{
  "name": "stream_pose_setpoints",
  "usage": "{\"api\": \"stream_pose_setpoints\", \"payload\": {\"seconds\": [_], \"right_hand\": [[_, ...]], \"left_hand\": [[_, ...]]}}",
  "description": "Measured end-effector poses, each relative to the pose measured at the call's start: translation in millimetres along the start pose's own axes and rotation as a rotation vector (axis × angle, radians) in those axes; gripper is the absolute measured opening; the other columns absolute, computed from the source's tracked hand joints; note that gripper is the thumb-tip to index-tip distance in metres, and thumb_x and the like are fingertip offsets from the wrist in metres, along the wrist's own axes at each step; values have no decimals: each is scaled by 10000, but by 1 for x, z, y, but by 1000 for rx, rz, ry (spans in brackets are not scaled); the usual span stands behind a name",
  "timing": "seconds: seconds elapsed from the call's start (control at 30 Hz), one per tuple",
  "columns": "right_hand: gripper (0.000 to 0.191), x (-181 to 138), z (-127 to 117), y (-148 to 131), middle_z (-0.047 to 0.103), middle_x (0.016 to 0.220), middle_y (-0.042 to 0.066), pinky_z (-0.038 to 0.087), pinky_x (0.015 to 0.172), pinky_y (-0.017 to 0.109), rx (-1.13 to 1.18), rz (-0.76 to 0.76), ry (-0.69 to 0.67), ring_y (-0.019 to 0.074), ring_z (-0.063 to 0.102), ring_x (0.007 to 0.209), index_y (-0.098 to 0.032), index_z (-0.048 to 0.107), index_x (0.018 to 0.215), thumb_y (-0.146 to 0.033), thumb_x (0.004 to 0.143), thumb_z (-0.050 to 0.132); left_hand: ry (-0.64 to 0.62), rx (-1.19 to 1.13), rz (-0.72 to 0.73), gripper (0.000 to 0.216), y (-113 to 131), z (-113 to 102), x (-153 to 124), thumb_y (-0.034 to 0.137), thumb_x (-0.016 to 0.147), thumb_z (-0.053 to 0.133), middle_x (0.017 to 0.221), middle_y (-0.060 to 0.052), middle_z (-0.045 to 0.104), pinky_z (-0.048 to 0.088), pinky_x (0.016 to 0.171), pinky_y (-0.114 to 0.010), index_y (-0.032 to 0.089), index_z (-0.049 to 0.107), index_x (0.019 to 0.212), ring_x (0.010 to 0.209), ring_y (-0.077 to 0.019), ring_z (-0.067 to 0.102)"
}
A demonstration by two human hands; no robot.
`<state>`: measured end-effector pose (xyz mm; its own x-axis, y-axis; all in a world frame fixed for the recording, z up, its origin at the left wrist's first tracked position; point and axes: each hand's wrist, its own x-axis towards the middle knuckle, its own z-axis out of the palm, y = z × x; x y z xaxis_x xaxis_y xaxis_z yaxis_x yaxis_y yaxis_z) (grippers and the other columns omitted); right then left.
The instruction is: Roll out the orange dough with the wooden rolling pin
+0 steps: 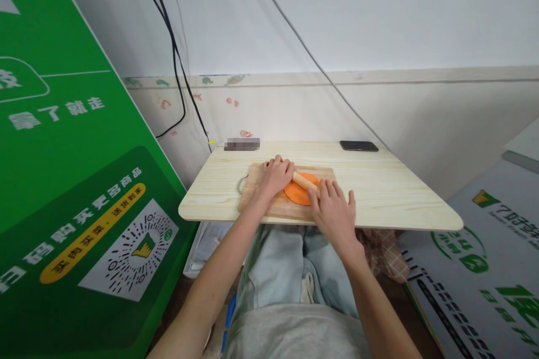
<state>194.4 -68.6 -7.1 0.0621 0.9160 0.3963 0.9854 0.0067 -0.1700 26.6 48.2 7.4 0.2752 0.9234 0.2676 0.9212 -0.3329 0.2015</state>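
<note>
A light wooden rolling pin point(306, 181) lies slantwise across a flat, rounded orange sheet of what looks like dough point(298, 194). Under both is a wooden cutting board point(258, 175) with a metal ring handle point(242, 184) at its left side. My left hand point(277, 175) is closed over the pin's far left end, its fingers bent. At the nearer right end, my right hand point(336, 210) holds the pin, with the thumb on the orange sheet's side and the fingers over the wood. Both pin ends are hidden under the hands.
The board rests on a pale wood-grain table point(396, 196) against the wall. A black phone point(359, 146) lies at the back right, and a dark blurred-out object point(242, 145) at the back left. Cables point(172, 33) hang on the wall. Large green point(105, 179) and white point(484, 224) printed panels flank the table.
</note>
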Motion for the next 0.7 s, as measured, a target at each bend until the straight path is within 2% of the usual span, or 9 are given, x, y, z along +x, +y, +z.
{"api": "stream_pose_setpoints", "payload": {"seconds": [0.13,0.23,0.33,0.53,0.63,0.7], "right_hand": [[556,40,-9,18,691,1558,172,343,1253,689,-9,106,-107,366,552,1493,-206,718,1403,-432,1186,259],[546,51,-14,25,723,1493,180,395,1210,660,-14,106,-148,352,605,1420,-203,722,1373,-410,1189,250],[543,37,-13,20,719,1510,177,375,1243,639,-36,63,-104,329,596,1442,-202,726,1370,-377,1192,243],[585,-11,-1,-5,597,1669,214,310,1305,650,-44,-20,19,367,472,1591,-139,588,1607,-425,1175,316],[598,-10,1,-8,612,1654,215,281,1310,685,-19,-26,33,387,464,1590,-134,590,1609,-447,1169,334],[568,3,-1,-2,658,1610,182,262,1308,716,-3,15,7,386,490,1566,-175,666,1531,-446,1176,315]], "left_hand": [[-11,-1,-8,372,2,-3,-2,356,1190,379,1347,-113,693,434,1080,-453,262,738,1213,1305,-301,622],[-12,-8,-22,379,3,-4,-2,370,1194,370,1360,-117,691,433,1080,-464,266,734,1219,1311,-308,617],[-13,2,-22,365,3,-3,-2,360,1190,381,1351,-108,691,438,1071,-453,274,735,1202,1305,-299,618],[2,11,15,374,0,-1,-1,351,1192,365,1319,-98,691,445,1056,-438,276,732,1190,1288,-287,626],[-9,32,26,363,0,-2,-1,349,1192,372,1327,-100,689,445,1051,-440,274,727,1205,1292,-290,627],[-15,38,24,356,0,-3,-2,350,1191,379,1335,-102,687,444,1049,-440,273,726,1215,1291,-294,627]]}}
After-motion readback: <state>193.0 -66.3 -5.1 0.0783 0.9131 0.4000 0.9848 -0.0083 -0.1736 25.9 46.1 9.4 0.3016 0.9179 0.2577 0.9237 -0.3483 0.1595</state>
